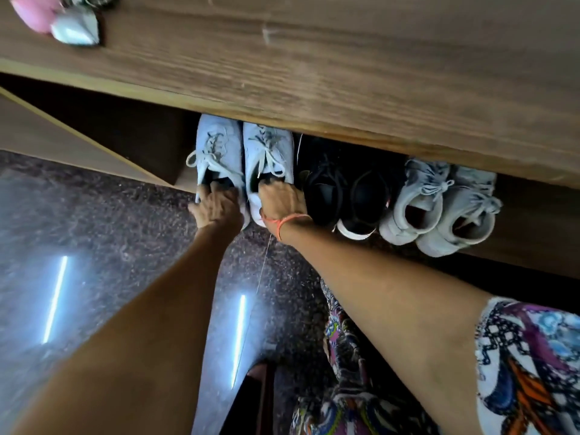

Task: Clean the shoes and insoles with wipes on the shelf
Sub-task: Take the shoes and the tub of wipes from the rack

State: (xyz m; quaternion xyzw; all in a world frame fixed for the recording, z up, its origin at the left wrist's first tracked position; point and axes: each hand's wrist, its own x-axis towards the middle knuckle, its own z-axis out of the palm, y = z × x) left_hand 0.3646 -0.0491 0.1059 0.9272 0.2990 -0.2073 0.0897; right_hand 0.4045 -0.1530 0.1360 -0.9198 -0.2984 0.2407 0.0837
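Two white laced sneakers stand side by side on the low shelf under a wooden top. My left hand (216, 207) has its fingers hooked into the heel opening of the left white sneaker (216, 150). My right hand (282, 199), with an orange thread round the wrist, grips the heel opening of the right white sneaker (268, 152). Their toes are hidden under the wooden top (314, 67). No wipes or insoles are visible.
A black pair of shoes (348, 189) sits right of the white pair, then a grey laced pair (439, 202). A pink and silver object (59, 17) lies on the wooden top at far left. Speckled glossy floor (94, 230) lies below. My patterned clothing (361, 372) is at lower right.
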